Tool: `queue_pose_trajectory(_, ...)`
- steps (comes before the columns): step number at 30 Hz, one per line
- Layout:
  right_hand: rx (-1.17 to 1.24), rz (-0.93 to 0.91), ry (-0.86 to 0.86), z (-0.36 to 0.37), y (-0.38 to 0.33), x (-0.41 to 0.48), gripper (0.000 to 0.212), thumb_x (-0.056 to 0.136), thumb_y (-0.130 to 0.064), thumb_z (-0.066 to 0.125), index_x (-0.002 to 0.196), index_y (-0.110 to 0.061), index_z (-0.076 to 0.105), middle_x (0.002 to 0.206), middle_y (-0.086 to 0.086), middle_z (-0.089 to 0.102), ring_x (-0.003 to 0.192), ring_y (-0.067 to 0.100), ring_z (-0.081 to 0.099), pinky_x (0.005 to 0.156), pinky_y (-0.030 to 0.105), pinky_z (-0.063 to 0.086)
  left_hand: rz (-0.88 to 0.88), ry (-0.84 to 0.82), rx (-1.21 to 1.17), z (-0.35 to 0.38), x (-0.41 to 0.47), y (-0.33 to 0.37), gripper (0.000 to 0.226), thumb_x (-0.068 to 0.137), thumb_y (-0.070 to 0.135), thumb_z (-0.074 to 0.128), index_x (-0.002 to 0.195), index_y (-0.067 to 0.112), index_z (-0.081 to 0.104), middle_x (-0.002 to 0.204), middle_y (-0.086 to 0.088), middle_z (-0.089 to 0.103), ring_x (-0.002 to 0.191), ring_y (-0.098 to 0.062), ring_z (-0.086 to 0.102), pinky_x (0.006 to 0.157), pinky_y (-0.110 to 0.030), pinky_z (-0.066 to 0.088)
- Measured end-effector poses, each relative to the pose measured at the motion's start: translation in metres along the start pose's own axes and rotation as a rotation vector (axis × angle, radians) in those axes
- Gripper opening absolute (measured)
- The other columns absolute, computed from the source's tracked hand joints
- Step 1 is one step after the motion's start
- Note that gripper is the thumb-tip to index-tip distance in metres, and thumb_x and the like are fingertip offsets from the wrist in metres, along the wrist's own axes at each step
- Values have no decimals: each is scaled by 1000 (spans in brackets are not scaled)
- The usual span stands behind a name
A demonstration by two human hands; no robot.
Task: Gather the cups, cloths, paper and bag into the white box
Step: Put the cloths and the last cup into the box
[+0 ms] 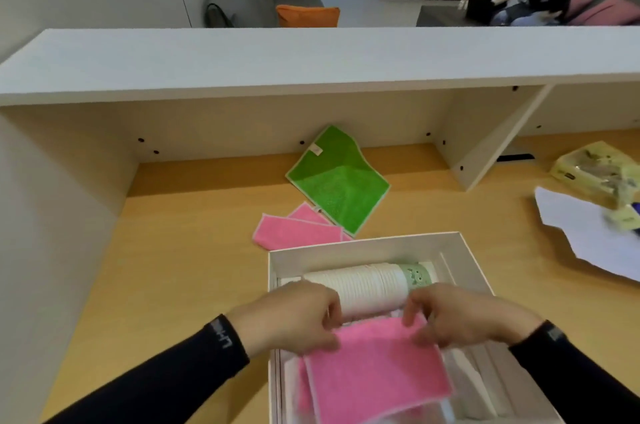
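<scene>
The white box (363, 243) sits open on the wooden desk near me. A stack of white paper cups (360, 285) with a green cup end (417, 276) lies on its side in the box's far part. My left hand (298, 316) and my right hand (460, 316) each pinch a top corner of a pink cloth (374, 371), holding it over the box's near part. Beyond the box lie folded pink cloths (294, 229) and a green cloth (334, 181). At the right edge are white paper (588, 233) and a yellow bag (599, 170).
A white shelf (311, 60) overhangs the back of the desk, with a slanted support panel (495, 146) at right. A grey side wall closes the left. People sit on a sofa in the far background.
</scene>
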State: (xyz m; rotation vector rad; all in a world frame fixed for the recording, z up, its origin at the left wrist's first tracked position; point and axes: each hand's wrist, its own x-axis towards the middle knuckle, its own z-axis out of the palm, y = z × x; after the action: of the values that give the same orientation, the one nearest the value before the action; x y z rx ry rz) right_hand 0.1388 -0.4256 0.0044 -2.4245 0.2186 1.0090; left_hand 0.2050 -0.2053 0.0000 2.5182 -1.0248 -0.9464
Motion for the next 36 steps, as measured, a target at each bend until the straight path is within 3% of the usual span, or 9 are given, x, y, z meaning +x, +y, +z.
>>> queue_pose_trajectory(4, 256, -100, 326, -21, -4, 5, 10, 82, -15, 68, 83, -22, 62, 84, -2, 64, 60, 1, 55, 50, 9, 44, 20, 293, -95, -34, 6, -2, 25, 83, 34, 62, 104, 21, 62, 83, 10, 63, 75, -9, 57, 67, -24, 44)
queue_pose_trajectory(10, 496, -151, 600, -80, -18, 40, 8, 84, -9, 63, 84, -16, 59, 72, 4, 65, 68, 21, 62, 58, 34, 53, -78, 597, -121, -88, 55, -39, 20, 86, 24, 61, 105, 20, 65, 96, 6, 65, 84, -9, 55, 73, -23, 39)
queue_pose_trajectory(15, 549, 54, 356, -108, -5, 114, 4, 88, -15, 58, 85, -16, 58, 93, 5, 66, 74, 16, 60, 55, 27, 52, -242, 523, -293, -116, 126, -80, 33, 82, 19, 66, 115, 15, 61, 129, -9, 59, 116, -23, 55, 95, -32, 42)
queue_pose_trajectory(19, 638, 156, 208, -112, 4, 169, 1, 87, -13, 60, 88, -13, 60, 76, -1, 59, 60, 11, 50, 56, 26, 47, -309, 513, -525, -128, 180, -96, 46, 84, 19, 66, 127, 11, 53, 131, -7, 55, 121, -26, 51, 95, -30, 40)
queue_pose_trajectory(22, 751, 172, 172, -108, 7, 205, 46, 82, -13, 68, 124, -7, 49, 69, -2, 49, 55, 11, 42, 46, 23, 37, -379, 483, -660, -130, 218, -106, 35, 85, 23, 65, 118, 14, 57, 114, 0, 52, 116, -25, 52, 78, -27, 42)
queue_pose_trajectory(24, 876, 161, 209, -104, 5, 223, 62, 77, -11, 74, 130, -5, 42, 77, 2, 49, 65, 16, 48, 46, 24, 33, -332, 523, -701, -131, 237, -112, 12, 83, 19, 67, 90, 13, 59, 103, -5, 54, 99, -25, 55, 61, -25, 35)
queue_pose_trajectory(27, 1054, 180, 289, -96, 0, 244, 74, 66, -12, 83, 129, -4, 45, 99, 8, 54, 75, 19, 56, 48, 23, 35, -334, 512, -799, -128, 251, -116, 22, 79, 11, 70, 73, 19, 50, 86, -2, 51, 71, -14, 48, 56, -24, 33)
queue_pose_trajectory(31, 1208, 210, 299, -100, -4, 250, 76, 68, -15, 82, 133, -2, 45, 64, -2, 38, 51, 9, 29, 47, 21, 25, -300, 408, -845, -128, 240, -111, 30, 79, -9, 60, 90, 18, 58, 98, -7, 58, 67, -17, 54, 56, -26, 46)
queue_pose_trajectory(36, 1330, 197, 135, -112, -8, 228, 62, 80, 13, 55, 132, -17, 46, 32, -5, 47, 49, 14, 41, 77, 30, 38, -205, 589, -889, -151, 203, -84, 46, 73, -13, 58, 98, 25, 67, 108, -3, 64, 88, -19, 62, 77, -30, 53)
